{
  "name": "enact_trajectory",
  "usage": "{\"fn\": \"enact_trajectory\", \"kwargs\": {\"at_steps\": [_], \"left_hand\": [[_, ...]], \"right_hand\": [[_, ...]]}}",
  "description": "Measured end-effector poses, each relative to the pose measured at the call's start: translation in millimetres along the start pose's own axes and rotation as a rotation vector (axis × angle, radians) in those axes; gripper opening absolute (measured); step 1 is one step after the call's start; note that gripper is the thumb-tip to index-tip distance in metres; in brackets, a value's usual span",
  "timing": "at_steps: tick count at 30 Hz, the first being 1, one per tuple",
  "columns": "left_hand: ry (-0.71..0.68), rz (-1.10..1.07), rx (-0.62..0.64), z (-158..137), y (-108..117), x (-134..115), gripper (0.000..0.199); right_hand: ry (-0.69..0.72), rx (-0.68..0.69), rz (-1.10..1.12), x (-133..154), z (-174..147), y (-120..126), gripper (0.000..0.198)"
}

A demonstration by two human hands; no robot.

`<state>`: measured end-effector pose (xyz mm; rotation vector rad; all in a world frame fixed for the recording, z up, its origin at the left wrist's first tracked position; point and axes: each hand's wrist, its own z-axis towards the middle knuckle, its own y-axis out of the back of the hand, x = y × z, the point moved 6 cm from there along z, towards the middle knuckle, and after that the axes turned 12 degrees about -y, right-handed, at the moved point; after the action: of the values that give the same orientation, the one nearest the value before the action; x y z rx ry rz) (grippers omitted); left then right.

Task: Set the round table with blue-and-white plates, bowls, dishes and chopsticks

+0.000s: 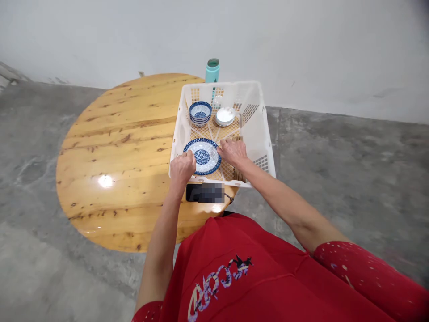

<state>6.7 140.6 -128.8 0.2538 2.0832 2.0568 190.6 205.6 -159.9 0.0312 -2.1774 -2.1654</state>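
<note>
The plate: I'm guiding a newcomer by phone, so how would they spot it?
On the table stands a white basket. The plate is in its near half, between the left hand and the right hand. It is the wide, flat, blue-rimmed piece; the bowls behind it are smaller and deeper, the dishes mostly white.

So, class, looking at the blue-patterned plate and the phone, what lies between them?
In the head view, the near rim of the white basket runs between the plate and the phone.
</note>
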Motion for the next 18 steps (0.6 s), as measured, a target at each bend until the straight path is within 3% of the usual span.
{"fn": "enact_trajectory", "kwargs": {"at_steps": [3, 6, 18], "left_hand": [[0.006, -0.013, 0.003, 0.0, 0.3, 0.0, 0.037], [0.007, -0.02, 0.004, -0.1, 0.6, 0.0, 0.039], [-0.011, -0.015, -0.024, 0.7, 0.1, 0.3, 0.038]], "right_hand": [[0.097, -0.122, 0.038, 0.5, -0.5, 0.7, 0.059], [0.102, -0.147, 0.077, -3.6, 1.8, -6.2, 0.077], [0.104, -0.224, 0.172, -6.6, 6.7, -12.7, 0.076]]}}
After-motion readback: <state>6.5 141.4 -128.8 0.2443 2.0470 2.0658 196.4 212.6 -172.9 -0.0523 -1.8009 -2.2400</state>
